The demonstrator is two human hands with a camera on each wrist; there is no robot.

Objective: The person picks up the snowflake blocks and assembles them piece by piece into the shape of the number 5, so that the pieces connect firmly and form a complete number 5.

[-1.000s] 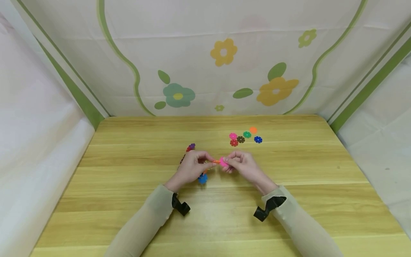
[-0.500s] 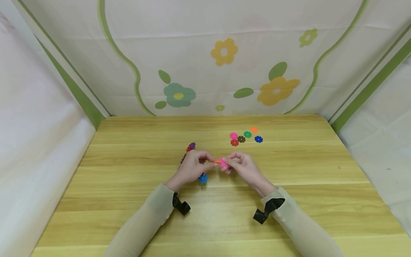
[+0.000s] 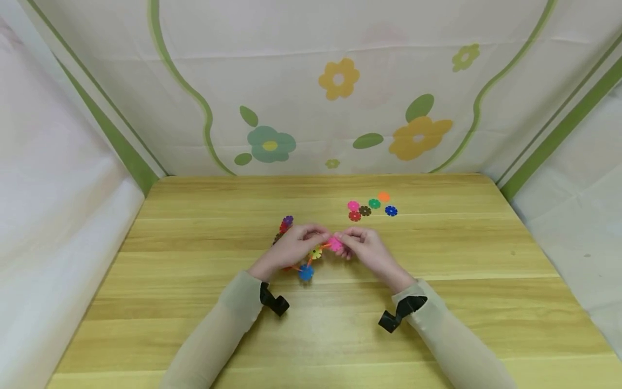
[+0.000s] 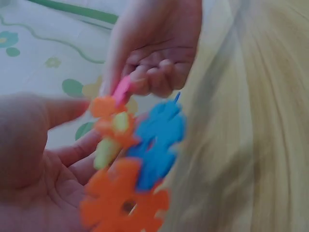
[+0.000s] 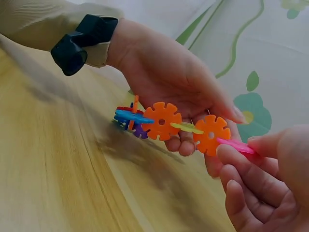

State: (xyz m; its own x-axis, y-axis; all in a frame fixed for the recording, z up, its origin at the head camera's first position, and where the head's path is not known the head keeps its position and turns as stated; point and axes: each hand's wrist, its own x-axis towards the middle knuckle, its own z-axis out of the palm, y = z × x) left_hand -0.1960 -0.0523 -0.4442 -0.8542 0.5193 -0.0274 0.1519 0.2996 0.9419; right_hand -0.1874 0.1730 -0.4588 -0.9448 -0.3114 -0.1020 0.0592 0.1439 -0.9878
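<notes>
A chain of notched plastic snowflake discs runs between the hands. My right hand (image 3: 364, 246) pinches the pink disc (image 5: 236, 146) at its end between thumb and fingers. An orange disc (image 5: 211, 135) slots into the pink one, followed by a yellow disc (image 5: 187, 127), another orange disc (image 5: 161, 121) and a blue disc (image 3: 305, 272). My left hand (image 3: 296, 243) is beside the chain, its thumb straight and apart from the fingers, which lie behind the orange disc in the right wrist view. Purple and red discs (image 3: 283, 227) of the chain show beyond the left hand, which hides part of it.
Several loose discs lie towards the back of the wooden table (image 3: 437, 335): pink (image 3: 353, 206), red (image 3: 355, 216), brown (image 3: 365, 210), green (image 3: 374, 203), orange (image 3: 384, 197) and dark blue (image 3: 391, 211). A flower-printed cloth (image 3: 291, 81) hangs behind the table.
My left hand has left its pinch on the orange disc and shifted slightly up, uncovering the yellow disc and more of the chain. The right hand keeps its pinch on the pink disc.
</notes>
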